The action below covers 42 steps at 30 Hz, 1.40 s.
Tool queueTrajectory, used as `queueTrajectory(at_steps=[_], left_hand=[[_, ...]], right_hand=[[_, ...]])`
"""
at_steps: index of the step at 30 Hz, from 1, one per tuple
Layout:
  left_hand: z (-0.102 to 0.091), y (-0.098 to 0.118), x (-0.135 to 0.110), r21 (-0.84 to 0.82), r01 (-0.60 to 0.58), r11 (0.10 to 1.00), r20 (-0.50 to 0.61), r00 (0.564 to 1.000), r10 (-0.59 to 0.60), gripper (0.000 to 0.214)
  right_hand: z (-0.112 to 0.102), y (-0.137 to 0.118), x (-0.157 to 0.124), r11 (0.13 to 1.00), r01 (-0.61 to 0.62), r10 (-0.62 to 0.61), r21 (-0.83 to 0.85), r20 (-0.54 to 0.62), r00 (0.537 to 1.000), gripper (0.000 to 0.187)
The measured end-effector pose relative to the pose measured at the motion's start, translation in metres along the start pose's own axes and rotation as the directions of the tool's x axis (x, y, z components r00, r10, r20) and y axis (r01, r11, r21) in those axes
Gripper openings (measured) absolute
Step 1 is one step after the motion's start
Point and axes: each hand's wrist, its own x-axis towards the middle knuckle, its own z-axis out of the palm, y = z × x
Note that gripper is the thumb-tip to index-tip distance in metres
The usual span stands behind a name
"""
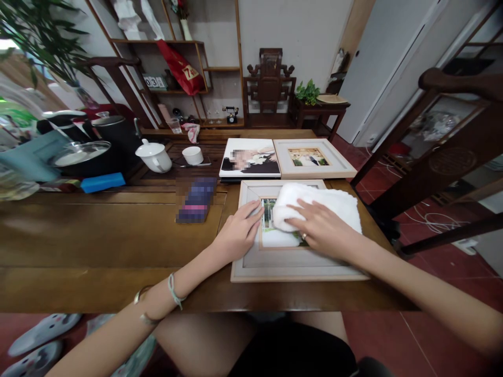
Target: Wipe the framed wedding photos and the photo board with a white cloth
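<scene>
A pale picture frame (251, 267) holding a photo lies flat on the wooden table in front of me. My left hand (240, 230) rests on its left side, fingers stretched out and lying flat by the inner edge of the photo. On the frame's right part, my right hand (318, 225) grips a bunched white towel (334, 201) and presses it against the picture, fingers bent over the cloth. The towel hides much of the photo and the frame's upper right corner. A ring shows on one right finger.
Behind the frame lie a photo panel (251, 157) and another light wooden frame (338, 165). To the left are a pixelated dark phone-like item (196, 201), a white lidded cup (154, 157), a small white cup (192, 155) and a blue block (102, 183). A dark chair (428, 157) stands at right.
</scene>
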Motion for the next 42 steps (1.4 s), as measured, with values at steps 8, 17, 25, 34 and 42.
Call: queueTrajectory(at_steps=[8,17,25,34,42], left_hand=[[0.0,0.001,0.001,-0.014,0.008,1.0,0.007,1.0,-0.008,0.044],[-0.003,0.0,0.001,-0.019,0.03,0.999,0.054,0.998,-0.029,0.045],[-0.006,0.007,0.001,-0.022,0.049,0.999,0.063,0.997,-0.048,0.045],[-0.007,0.011,0.001,0.011,0.072,0.997,0.088,0.994,-0.072,0.046],[-0.006,0.009,0.001,0.036,0.044,0.998,0.041,0.998,-0.046,0.043]], right_hand=[[-0.013,-0.057,0.004,0.994,0.069,-0.066,-0.083,0.038,0.997,0.044],[-0.005,-0.122,-0.017,0.977,0.189,-0.208,-0.095,-0.263,0.942,0.02],[-0.008,-0.087,-0.02,0.996,0.015,-0.022,-0.092,-0.079,0.997,0.04],[-0.018,0.013,-0.002,0.954,-0.237,0.213,-0.182,-0.141,0.967,0.051],[0.005,0.026,0.087,0.969,0.16,-0.198,-0.186,-0.211,0.957,0.046]])
